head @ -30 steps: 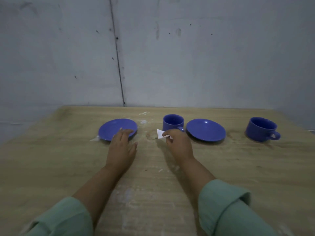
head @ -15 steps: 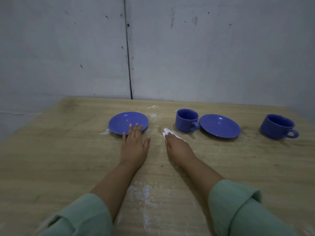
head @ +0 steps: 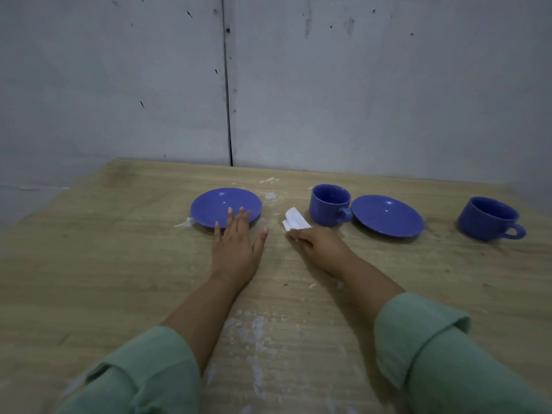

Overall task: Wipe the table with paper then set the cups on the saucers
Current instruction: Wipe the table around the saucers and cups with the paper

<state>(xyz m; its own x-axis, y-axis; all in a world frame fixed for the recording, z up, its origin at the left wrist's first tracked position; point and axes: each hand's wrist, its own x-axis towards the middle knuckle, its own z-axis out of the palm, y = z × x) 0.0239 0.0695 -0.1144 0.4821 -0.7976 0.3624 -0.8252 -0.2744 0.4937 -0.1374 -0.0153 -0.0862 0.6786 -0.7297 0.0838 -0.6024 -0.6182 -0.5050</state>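
Two blue saucers and two blue cups stand in a row on the wooden table (head: 89,264). The left saucer (head: 221,204) lies under the fingertips of my left hand (head: 237,249), which rests flat with fingers spread. My right hand (head: 319,245) presses a folded white paper (head: 294,221) onto the table, just left of the near cup (head: 328,204). The second saucer (head: 388,216) sits right of that cup. The other cup (head: 488,218) stands apart at the far right.
White smears and crumbs mark the wood near the table's back (head: 270,188) and between my forearms (head: 251,333). A small white scrap (head: 185,223) lies at the left saucer's left rim. A grey wall (head: 358,85) rises right behind the table.
My right hand with the paper has slid back toward me, away from the near cup, with more paper showing. My left hand has stayed by the left saucer. The camera has shifted.
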